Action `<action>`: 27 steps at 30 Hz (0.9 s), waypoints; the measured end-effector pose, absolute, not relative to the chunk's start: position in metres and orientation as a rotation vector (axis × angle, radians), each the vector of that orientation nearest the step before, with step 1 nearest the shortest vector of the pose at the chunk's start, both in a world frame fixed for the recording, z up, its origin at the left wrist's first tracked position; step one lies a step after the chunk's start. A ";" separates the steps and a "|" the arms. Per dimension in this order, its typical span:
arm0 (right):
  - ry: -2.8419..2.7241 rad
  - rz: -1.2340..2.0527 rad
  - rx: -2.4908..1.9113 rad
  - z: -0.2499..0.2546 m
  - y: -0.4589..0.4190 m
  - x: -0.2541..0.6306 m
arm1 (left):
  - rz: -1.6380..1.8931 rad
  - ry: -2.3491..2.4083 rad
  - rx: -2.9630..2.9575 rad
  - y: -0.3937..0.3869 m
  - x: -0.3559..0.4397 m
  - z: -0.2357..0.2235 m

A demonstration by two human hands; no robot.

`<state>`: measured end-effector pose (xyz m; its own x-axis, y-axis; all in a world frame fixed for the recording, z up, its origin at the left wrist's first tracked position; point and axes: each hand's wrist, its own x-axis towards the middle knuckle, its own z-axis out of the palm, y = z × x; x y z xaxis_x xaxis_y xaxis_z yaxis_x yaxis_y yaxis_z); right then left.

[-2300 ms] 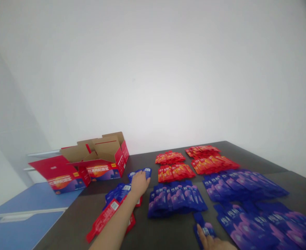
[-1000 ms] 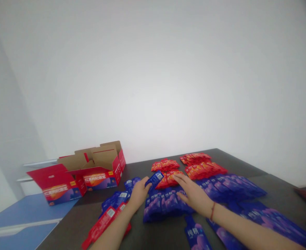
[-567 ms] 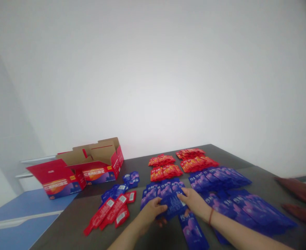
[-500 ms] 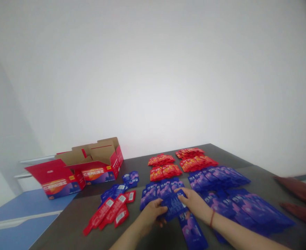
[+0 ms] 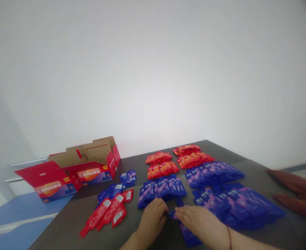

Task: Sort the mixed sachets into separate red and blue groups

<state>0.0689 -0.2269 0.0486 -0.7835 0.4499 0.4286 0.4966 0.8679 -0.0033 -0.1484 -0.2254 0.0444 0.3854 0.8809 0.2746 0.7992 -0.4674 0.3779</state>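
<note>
My left hand (image 5: 153,217) and my right hand (image 5: 197,222) meet at the front of the dark table, pinching a small blue sachet (image 5: 172,214) between their fingertips. Most of that sachet is hidden by my fingers. Just under my right hand lies a longer blue sachet (image 5: 189,236). Behind my hands stands a row of overlapping blue sachets (image 5: 162,190), and further blue rows (image 5: 233,205) spread to the right. Red-orange sachets (image 5: 162,170) lie in small piles beyond. To my left lie red strips (image 5: 107,208) showing white labels, beside loose blue sachets (image 5: 110,192).
An open red carton with brown flaps (image 5: 95,170) stands at the table's far left, with a second red flap or box (image 5: 47,182) beside it. A blue surface (image 5: 20,215) lies below the table's left edge. Blurred reddish-brown shapes (image 5: 296,189) intrude at the right.
My hands have drawn closer and now pinch the blue sachet between them, instead of holding it flat over the row. The view has tilted slightly, shifting the table left and up.
</note>
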 end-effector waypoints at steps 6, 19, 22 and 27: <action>-2.593 -0.413 -0.500 0.014 -0.237 0.062 | 0.485 1.520 2.526 -0.232 -0.147 0.030; -2.737 -0.432 -0.710 -0.021 -0.241 0.028 | 0.652 1.472 2.521 -0.239 -0.158 0.040; -2.728 -0.457 -0.698 -0.028 -0.237 0.026 | 0.781 1.549 2.542 -0.222 -0.174 0.052; -2.676 -0.572 -0.663 -0.050 -0.225 0.023 | 0.452 2.130 2.461 -0.169 -0.216 0.068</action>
